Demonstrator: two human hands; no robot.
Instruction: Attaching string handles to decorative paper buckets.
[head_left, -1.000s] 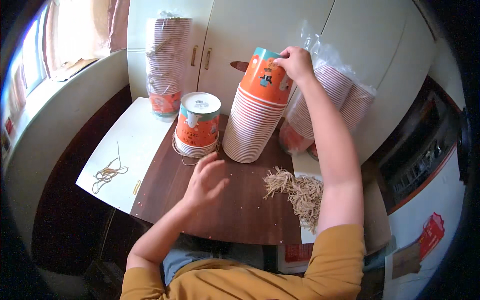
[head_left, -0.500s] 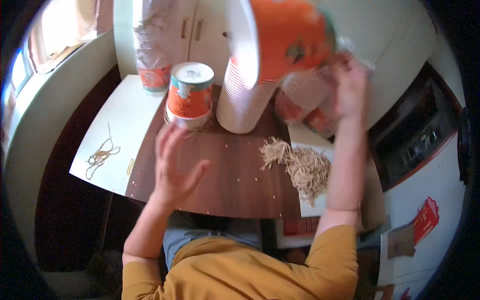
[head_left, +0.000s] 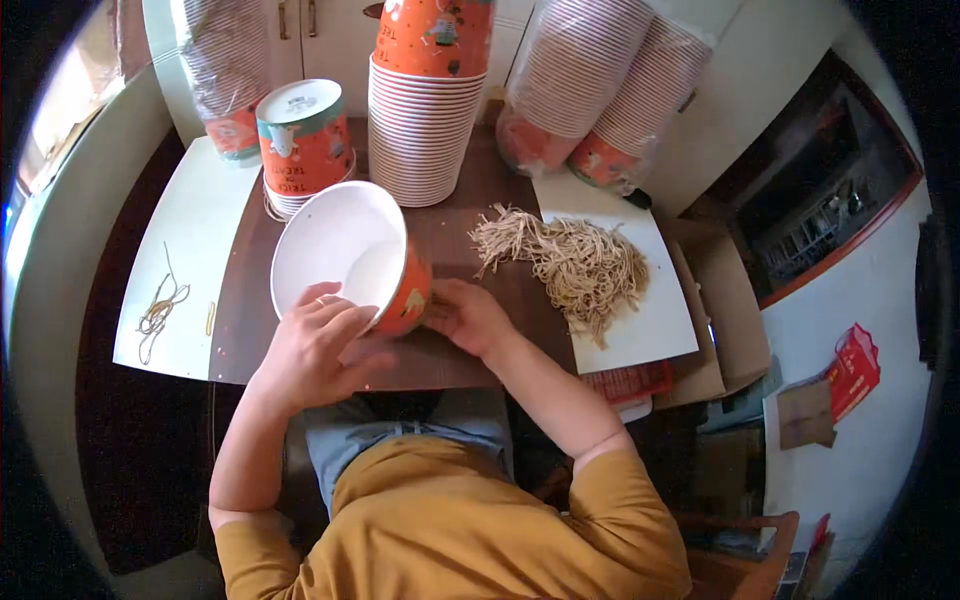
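**Both hands on one tilted paper cup**

Your left hand [head_left: 318,345] is cupped around the near rim of an orange paper cup [head_left: 350,260], fingers [head_left: 335,312] curled over the edge, and your right hand [head_left: 470,318] is wrapped on its base from the other side. So that's a two-handed hold, neither hand spread wide. The cup lies tipped over toward you, its white inside facing up at the camera, orange wall showing at the lower right, just above the near part of the dark wooden table [head_left: 460,360].

Look past it: a tall stack of nested cups [head_left: 425,120] stands upright at the back of the table, orange cup on top, white rims ribbed below. Just left of it there's a short stack with a white lid [head_left: 303,140], also upright. Further left, a bagged column of cups [head_left: 225,75] leans by the cabinet, and to the right two more bagged sleeves of cups [head_left: 610,90] lie tilted against the white cabinet doors [head_left: 340,40].

Right of your right hand, a heap of tan paper shred [head_left: 570,265] sprawls across a white sheet [head_left: 650,320]. Off to your left, another white sheet [head_left: 195,250] carries a small tangle of string [head_left: 160,310], well apart from the cup.
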